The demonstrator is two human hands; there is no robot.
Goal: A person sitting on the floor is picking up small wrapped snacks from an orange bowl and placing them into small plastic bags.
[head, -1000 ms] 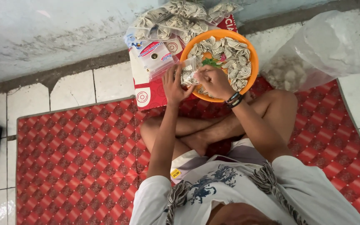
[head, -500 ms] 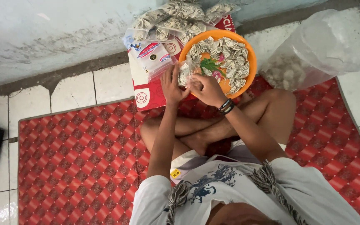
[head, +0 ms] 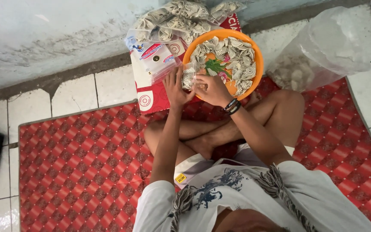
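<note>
We sit cross-legged on red patterned floor mat (head: 65,163). At mat's far edge, our left hand (head: 176,88) and right hand (head: 213,89) together pinch small clear plastic bag of pale spiral crackers (head: 188,76). Bag touches near rim of round orange plastic bowl (head: 254,51). Beyond: filled packets (head: 172,19) against wall.
</note>
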